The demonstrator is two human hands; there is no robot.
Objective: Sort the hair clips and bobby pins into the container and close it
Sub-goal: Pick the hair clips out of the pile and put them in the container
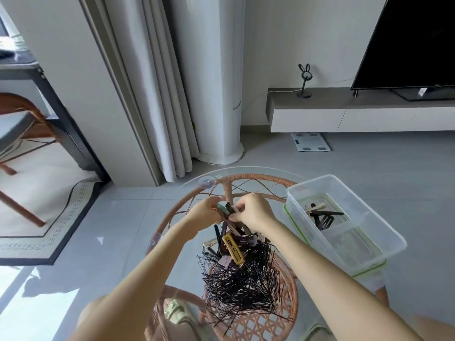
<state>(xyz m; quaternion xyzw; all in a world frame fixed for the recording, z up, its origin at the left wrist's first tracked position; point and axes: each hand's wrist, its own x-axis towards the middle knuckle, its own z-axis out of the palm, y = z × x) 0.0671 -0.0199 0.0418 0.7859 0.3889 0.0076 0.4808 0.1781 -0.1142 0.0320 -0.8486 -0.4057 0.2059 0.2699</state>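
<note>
Above pin pile (pixel 242 281), both hands grip clips (pixel 227 210); no legible text.

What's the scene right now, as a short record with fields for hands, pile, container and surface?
left hand: holds a bunch of clips
right hand: pinching the same bunch
pile: bobby pins with more clips on top, including a yellow clip
container: open, right of the pile, a few clips in the far compartment
lid: green-edged, seemingly under the container
surface: glass table
</note>
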